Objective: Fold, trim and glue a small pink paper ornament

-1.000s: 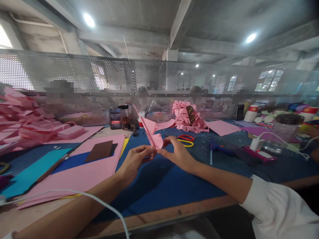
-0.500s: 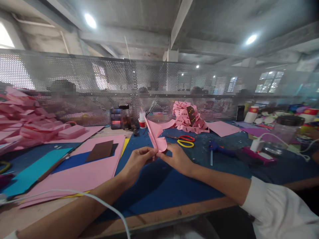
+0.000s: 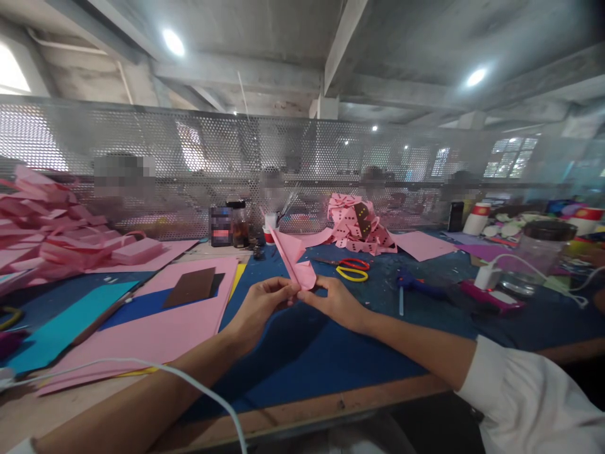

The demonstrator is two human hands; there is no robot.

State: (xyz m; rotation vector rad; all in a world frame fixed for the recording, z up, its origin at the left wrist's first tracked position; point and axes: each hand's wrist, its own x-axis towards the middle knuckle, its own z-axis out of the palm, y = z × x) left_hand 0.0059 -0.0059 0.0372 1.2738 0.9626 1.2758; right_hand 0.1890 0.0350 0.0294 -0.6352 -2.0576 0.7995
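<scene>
A folded pink paper (image 3: 289,250) is held up in front of the person, above the near middle of the desk (image 3: 293,372), between the two hands. Its long axis is slanted: the narrow base is kept low and near, at the fingertips, while the thin, pointed end is directed upward, to the left and toward the far side. Along the left it is bounded by a straight, stiff-looking fold; on the right, creased flaps are spread outward, the lower one rounded beside the right hand (image 3: 341,304). By the left hand (image 3: 259,308) the base is pinched, with the thumb laid along the bent forefinger and hardly any gap left at the tips. By the right hand the base is gripped from the other side, the thumb tip set at the lower edge and the forefinger arched, so that a small gap is left between them farther back; how its hidden fingertip is placed behind the paper cannot be told. The two thumbs are brought nearly together. To the right, scissors (image 3: 341,263) with red and yellow handles are laid on the desk, and to the left a brown sheet (image 3: 190,287) is rested over larger pink sheets (image 3: 174,331).
</scene>
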